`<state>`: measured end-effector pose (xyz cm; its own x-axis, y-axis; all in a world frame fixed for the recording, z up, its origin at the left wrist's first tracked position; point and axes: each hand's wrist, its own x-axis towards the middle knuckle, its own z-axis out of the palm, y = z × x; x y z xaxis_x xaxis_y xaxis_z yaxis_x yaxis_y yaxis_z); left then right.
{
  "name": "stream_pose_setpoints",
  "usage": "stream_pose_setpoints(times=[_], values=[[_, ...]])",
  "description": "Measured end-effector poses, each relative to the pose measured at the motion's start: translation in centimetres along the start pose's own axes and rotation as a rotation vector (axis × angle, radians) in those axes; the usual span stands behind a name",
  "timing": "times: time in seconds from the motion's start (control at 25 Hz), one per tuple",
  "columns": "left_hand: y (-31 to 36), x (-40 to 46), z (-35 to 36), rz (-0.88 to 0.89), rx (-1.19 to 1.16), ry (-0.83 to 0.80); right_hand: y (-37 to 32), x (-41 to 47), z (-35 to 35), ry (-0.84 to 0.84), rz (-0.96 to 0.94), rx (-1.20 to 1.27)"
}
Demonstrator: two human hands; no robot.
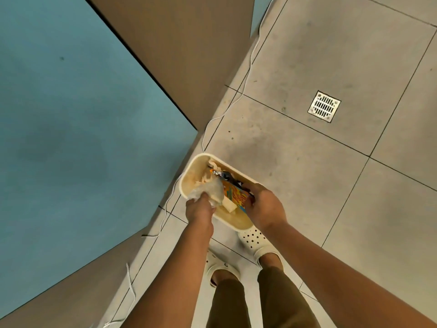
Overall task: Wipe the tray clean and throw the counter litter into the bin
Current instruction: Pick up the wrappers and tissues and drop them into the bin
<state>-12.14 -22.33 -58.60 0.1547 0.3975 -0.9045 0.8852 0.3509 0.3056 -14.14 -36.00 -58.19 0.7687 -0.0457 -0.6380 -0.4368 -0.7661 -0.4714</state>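
**Litter held over the bin**

A cream, round-cornered bin [189, 172] sits on the tiled floor beside the blue counter [71, 114]. The left hand [199, 209] grasps a crumpled white wipe [208, 190]; the right hand [264, 207] clutches an orange wrapper [236, 196], partly hidden. Deeper litter is indistinct.

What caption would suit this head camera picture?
Over a cream bin on the floor, the left hand holds crumpled tissue, the right hand a colourful wrapper.
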Motion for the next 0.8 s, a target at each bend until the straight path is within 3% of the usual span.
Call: stream_pose_setpoints(times=[0.12,0.4,0.56,0.8], values=[[0.1,0.0,0.2,-0.063,0.088,-0.194,-0.1,0.7,0.5,-0.097,-0.023,-0.026],[2.9,-5.6,-3.5,0.049,0.167,-0.210,-1.9,-2.4,-2.3,-0.070,0.035,0.059],[7.4,-15.5,-6.4,0.224,0.141,-0.252,-8.6,-7.5,-7.8,0.008,-0.130,0.165],[12.7,-33.7,-13.8,0.563,-0.009,-0.276,-22.8,-17.8,-19.5,0.120,-0.519,0.366]])
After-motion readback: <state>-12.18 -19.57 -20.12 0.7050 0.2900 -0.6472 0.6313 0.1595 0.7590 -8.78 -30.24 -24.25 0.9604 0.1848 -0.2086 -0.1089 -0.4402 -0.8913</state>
